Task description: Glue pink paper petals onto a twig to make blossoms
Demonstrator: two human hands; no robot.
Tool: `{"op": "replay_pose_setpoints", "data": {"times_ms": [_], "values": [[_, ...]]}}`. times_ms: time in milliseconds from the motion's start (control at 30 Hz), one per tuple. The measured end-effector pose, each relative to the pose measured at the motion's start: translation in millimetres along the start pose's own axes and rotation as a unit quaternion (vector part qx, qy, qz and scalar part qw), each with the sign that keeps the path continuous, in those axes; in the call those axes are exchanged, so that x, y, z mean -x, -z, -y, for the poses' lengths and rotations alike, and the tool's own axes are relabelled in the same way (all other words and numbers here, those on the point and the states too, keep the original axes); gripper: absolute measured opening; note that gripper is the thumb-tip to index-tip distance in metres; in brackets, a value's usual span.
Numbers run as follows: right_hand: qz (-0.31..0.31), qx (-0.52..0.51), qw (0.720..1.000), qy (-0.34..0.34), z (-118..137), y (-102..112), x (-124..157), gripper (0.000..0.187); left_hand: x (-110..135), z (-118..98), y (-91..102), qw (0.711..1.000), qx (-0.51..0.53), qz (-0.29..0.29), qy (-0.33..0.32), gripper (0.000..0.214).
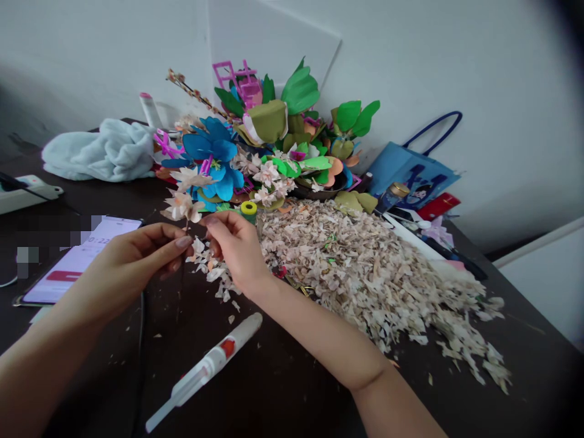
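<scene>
My left hand [157, 249] pinches the thin stem of a pale pink paper flower [182, 204], which stands upright above the fingertips. Close on its right, my right hand [232, 243] has thumb and forefinger pressed together beside the blossom; what lies between them, if anything, is too small to make out. Loose pale petals [214, 274] lie under and beside the right hand. Behind that hand stands a green spool with a yellow top [249, 210]. A white glue bottle with a long nozzle [214, 359] lies on the dark table in front.
A large heap of pale petal scraps [347, 267] covers the table's right half, with scissors [298, 286] partly buried. Behind are blue and green artificial flowers [219, 152]. A phone [82, 261], a light blue cloth [104, 152] and a power strip [31, 191] lie left; a blue bag [410, 173] stands right.
</scene>
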State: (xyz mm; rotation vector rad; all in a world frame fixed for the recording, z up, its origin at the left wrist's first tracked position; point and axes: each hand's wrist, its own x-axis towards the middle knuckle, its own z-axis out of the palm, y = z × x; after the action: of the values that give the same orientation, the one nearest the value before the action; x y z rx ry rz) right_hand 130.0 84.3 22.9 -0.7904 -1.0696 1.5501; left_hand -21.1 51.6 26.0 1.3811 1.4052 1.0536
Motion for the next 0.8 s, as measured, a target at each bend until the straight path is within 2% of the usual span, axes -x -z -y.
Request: {"op": "replay_pose_setpoints", "data": {"times_ms": [167,300,633,800], "values": [[-0.001,0.072,0.996,0.061,1.6,4.2,-1.8,0.017,0.4,-0.7,0.3,0.999,0.046,0.003,0.028,0.027],[0.010,0.106,0.990,0.093,3.3,4.3,-3.7,0.012,-0.2,1.1,0.7,0.998,0.054,0.011,0.040,0.028],[0.030,0.121,0.988,0.094,2.5,2.0,-5.5,0.010,-1.1,7.1,1.0,0.999,0.029,0.014,0.020,0.027],[0.002,0.140,0.986,0.090,2.1,3.9,-4.6,0.010,-0.9,4.2,1.7,0.998,0.054,0.015,0.036,0.028]]}}
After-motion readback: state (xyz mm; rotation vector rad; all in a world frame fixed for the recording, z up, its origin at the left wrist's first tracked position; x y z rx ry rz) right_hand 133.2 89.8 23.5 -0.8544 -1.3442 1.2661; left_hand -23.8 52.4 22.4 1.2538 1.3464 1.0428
